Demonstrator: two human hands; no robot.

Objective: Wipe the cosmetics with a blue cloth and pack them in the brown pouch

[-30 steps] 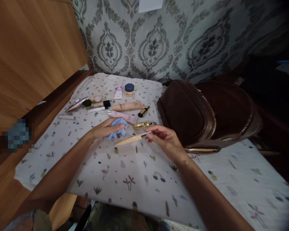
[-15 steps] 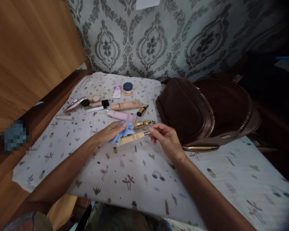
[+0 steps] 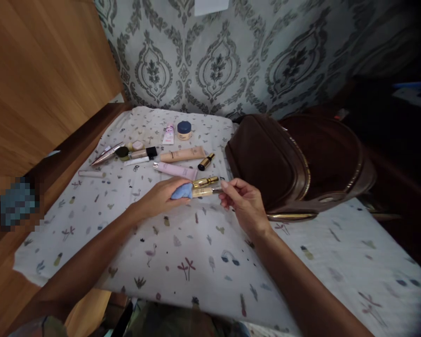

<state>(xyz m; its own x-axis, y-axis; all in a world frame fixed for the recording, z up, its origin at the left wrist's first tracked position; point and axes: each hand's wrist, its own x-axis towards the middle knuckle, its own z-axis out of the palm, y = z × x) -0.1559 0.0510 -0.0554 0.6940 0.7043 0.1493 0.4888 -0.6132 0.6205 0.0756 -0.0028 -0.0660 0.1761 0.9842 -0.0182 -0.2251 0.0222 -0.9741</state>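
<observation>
Your left hand point(image 3: 159, 199) is closed around a blue cloth point(image 3: 181, 191), which wraps the left end of the slim beige tube point(image 3: 202, 192). Your right hand point(image 3: 244, 206) pinches the tube's right, capped end between thumb and fingertips. The tube sits mid-frame with its long axis nearly level, left to right, spanning both hands. It is just below a gold tube point(image 3: 206, 181) lying on the printed sheet point(image 3: 196, 252).

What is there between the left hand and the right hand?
In the head view, a beige tube spans the gap: the left hand presses a blue cloth on one end, the right hand pinches the other.
</observation>
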